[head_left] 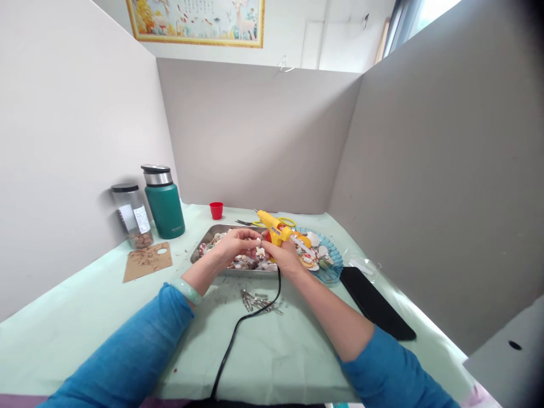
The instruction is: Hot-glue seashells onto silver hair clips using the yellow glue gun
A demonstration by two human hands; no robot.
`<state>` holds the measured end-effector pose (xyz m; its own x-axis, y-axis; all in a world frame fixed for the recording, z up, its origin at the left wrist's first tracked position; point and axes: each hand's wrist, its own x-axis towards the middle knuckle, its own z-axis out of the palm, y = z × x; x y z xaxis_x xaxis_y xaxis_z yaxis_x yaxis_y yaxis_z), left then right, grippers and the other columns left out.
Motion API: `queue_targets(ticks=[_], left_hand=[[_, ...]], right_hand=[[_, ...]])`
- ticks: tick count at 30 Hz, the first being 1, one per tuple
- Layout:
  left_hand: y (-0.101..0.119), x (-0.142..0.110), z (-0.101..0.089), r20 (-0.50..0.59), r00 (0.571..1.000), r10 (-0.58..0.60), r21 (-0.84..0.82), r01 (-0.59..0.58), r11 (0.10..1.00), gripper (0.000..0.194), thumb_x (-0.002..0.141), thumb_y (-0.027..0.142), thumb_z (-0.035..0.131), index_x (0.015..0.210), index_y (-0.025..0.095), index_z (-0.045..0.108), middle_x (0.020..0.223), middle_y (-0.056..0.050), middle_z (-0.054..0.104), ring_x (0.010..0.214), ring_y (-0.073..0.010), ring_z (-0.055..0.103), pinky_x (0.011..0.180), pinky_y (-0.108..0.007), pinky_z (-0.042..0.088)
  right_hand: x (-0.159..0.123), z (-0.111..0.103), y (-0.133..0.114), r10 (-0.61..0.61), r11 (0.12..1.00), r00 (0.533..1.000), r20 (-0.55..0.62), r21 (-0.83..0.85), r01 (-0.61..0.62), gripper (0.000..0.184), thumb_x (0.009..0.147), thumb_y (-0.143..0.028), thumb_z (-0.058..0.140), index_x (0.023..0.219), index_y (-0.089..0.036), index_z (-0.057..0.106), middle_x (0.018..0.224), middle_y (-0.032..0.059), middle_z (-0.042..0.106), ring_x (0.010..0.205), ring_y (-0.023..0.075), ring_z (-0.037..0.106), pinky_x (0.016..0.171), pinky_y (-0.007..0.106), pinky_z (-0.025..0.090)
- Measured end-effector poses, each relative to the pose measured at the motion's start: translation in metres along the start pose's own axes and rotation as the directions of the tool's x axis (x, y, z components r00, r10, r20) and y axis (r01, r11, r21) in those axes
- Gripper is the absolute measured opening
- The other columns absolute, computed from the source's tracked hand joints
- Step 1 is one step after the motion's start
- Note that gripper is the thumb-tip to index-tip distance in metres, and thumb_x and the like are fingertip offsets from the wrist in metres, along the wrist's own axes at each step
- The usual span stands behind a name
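Note:
My right hand (285, 255) is closed round a yellow glue gun (274, 226), whose nozzle points up and to the left. A clear glue stick shows at the gun's rear. My left hand (235, 245) pinches a small pale piece (260, 251), perhaps a shell ornament, just in front of the gun; the right fingertips are close to it or touching it. Both hands are above a metal tray (242, 273) filled with shells. Several metal hair clips (257, 301) lie on the cloth nearer to me, beside the gun's black cord (238, 328).
A blue scalloped plate (337, 258) of shells stands right of the tray, near a black flat slab (376, 303). Behind are yellow-handled scissors (285, 221) and a red cup (216, 211). Left stand a green bottle (165, 207), a clear jar (135, 218) and brown cardboard (147, 263). Grey panels surround the table.

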<state>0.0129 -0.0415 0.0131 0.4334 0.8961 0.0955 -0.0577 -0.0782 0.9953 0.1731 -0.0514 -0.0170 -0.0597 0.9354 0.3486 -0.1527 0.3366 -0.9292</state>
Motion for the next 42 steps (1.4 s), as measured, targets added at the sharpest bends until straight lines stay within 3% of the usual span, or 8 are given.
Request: queue_targets(ticks=[10,19,27,33,42], left_hand=[[0.0035,-0.0016,0.0021,-0.002,1.000,-0.025,-0.038,0.025,0.999,0.027,0.062,0.024,0.079,0.081,0.011,0.066,0.067,-0.002,0.060,0.054,-0.0105,0.058,0.061,-0.029,0.051],[0.0001,0.0014,0.0013,0.026,0.997,-0.071,-0.283,0.076,0.956,0.023,0.063,0.013,0.079,0.082,0.009,0.066,0.070,-0.003,0.063,0.055,-0.0093,0.060,0.057,-0.023,0.052],[-0.0026,0.0057,-0.0055,0.119,0.990,-0.076,-0.417,0.119,0.901,0.014,0.071,0.009,0.071,0.084,0.007,0.066,0.066,-0.003,0.061,0.056,-0.0090,0.059,0.059,-0.022,0.053],[-0.0042,0.0072,-0.0068,0.083,0.991,-0.103,-0.455,0.130,0.881,0.021,0.074,0.008,0.068,0.095,0.009,0.066,0.071,-0.004,0.066,0.058,-0.0104,0.062,0.059,-0.024,0.054],[-0.0047,0.0069,-0.0049,0.033,0.996,-0.087,-0.445,0.092,0.891,0.017,0.073,0.008,0.071,0.089,0.008,0.066,0.068,-0.003,0.064,0.055,-0.0090,0.061,0.056,-0.022,0.053]], right_hand=[[0.0002,-0.0008,0.0000,0.012,0.998,1.000,0.003,-0.057,-0.011,0.025,0.069,-0.030,0.067,0.089,-0.021,0.056,0.054,-0.0058,0.050,0.042,0.0092,0.043,0.044,0.025,0.036],[-0.0024,-0.0009,-0.0018,0.005,0.999,1.000,0.002,0.042,-0.005,0.030,0.069,-0.035,0.068,0.091,-0.018,0.056,0.048,-0.0071,0.050,0.043,0.0093,0.045,0.045,0.023,0.036],[-0.0019,0.0005,-0.0006,0.010,0.998,0.999,-0.037,0.069,-0.008,0.028,0.068,-0.032,0.069,0.089,-0.018,0.057,0.051,-0.0072,0.051,0.042,0.0087,0.045,0.045,0.023,0.037],[-0.0030,0.0006,-0.0026,0.012,0.999,0.999,-0.032,0.050,-0.011,0.028,0.068,-0.033,0.068,0.089,-0.017,0.057,0.051,-0.0065,0.053,0.042,0.0085,0.045,0.045,0.022,0.036],[-0.0021,0.0006,-0.0013,0.020,0.998,0.999,-0.047,0.056,-0.017,0.031,0.065,-0.033,0.069,0.089,-0.017,0.057,0.050,-0.0073,0.051,0.042,0.0086,0.045,0.044,0.022,0.037]])
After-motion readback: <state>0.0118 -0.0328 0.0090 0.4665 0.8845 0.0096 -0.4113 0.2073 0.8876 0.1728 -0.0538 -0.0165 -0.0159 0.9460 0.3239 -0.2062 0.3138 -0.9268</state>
